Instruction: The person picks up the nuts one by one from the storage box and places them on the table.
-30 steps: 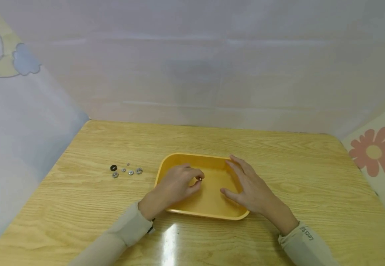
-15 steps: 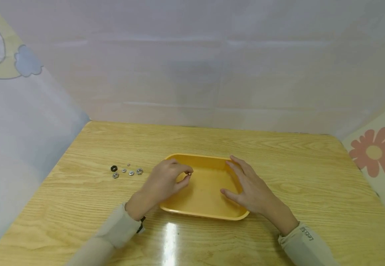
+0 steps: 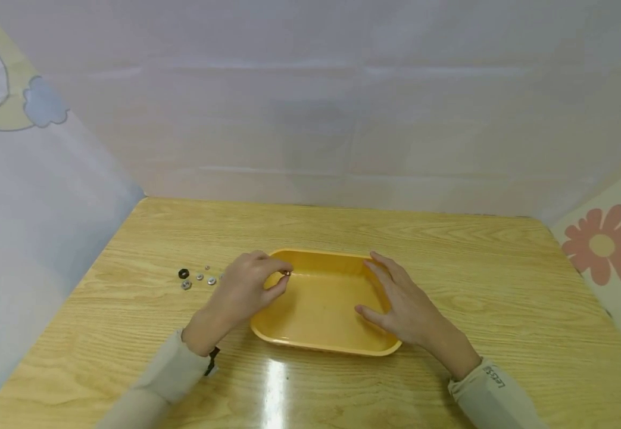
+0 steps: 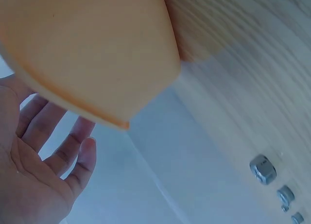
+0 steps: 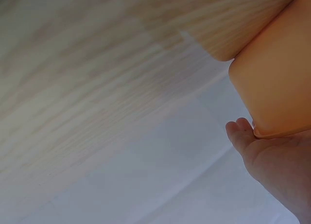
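Between thumb and index finger, my left hand (image 3: 237,289) pinches a small metal nut (image 3: 287,273), partly hidden by the fingertips. That hand hovers over the left end of a yellow tray (image 3: 326,307). Fingers spread, my right hand (image 3: 403,304) lies over the tray's right end; in the right wrist view its fingertips reach past the rim at one corner. Left of the tray lie a black nut (image 3: 183,273), a silver hex nut (image 3: 186,285) and several smaller silver nuts (image 3: 211,280). A larger silver nut (image 4: 263,169) shows in the left wrist view.
The tray stands on a wood-grain table (image 3: 476,256). A pale cloth wall (image 3: 310,137) rises behind the table's back edge, with printed cloth at both sides. Light glares off the tabletop in front of the tray.
My left hand has moved left and slightly away from me, from the tray's middle toward its left rim, still pinching the nut. My right hand has stayed in place.
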### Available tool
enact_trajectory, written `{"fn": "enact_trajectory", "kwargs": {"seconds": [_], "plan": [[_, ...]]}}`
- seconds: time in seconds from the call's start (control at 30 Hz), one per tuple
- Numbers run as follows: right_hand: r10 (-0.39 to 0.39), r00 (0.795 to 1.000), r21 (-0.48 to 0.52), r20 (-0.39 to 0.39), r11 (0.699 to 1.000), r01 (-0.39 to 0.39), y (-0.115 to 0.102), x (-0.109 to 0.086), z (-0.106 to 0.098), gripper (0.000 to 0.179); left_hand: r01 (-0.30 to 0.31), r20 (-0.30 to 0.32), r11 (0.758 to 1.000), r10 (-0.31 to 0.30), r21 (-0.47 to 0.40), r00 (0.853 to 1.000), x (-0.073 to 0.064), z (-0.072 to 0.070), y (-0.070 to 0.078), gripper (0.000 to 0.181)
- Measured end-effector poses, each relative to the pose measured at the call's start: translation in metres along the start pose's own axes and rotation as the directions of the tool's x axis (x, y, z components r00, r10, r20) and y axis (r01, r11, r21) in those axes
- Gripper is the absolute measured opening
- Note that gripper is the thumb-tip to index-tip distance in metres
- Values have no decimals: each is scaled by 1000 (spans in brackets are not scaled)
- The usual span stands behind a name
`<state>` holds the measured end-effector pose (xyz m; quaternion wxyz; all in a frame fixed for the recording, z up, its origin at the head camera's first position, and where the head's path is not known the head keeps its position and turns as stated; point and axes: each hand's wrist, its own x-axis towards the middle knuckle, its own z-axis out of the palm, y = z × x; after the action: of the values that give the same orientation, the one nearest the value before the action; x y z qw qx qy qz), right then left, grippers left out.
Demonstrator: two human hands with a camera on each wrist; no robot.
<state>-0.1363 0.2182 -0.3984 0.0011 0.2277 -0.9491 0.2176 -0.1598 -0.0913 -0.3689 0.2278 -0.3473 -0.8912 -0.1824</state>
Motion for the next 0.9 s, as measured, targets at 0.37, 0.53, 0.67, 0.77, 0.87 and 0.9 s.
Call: {"fn": "enact_trajectory", "kwargs": {"seconds": [0.37, 0.53, 0.67, 0.77, 0.87, 0.9], "plan": [[-4, 1000, -10, 3, 1000, 4, 1, -1, 0, 83, 78, -41, 997, -77, 23, 996, -9, -15, -14, 16], [-4, 1000, -6, 2, 1000, 4, 0, -1, 0, 83, 97, -45, 995, -96, 29, 994, -16, -21, -22, 15], [-9, 1000, -4, -1, 1000, 9, 0, -1, 1, 82, 106, -61, 993, -103, 48, 993, -22, -26, -29, 14], [-12, 1000, -9, -6, 1000, 12, 0, -1, 1, 82, 108, -86, 992, -102, 64, 991, -27, -28, -34, 13], [-13, 1000, -11, -12, 1000, 12, 0, 0, 1, 84, 111, -112, 991, -102, 71, 988, -31, -29, -39, 13], [-12, 1000, -10, -13, 1000, 12, 0, 0, 1, 84, 112, -118, 991, -104, 71, 988, -32, -30, -40, 13]]}}
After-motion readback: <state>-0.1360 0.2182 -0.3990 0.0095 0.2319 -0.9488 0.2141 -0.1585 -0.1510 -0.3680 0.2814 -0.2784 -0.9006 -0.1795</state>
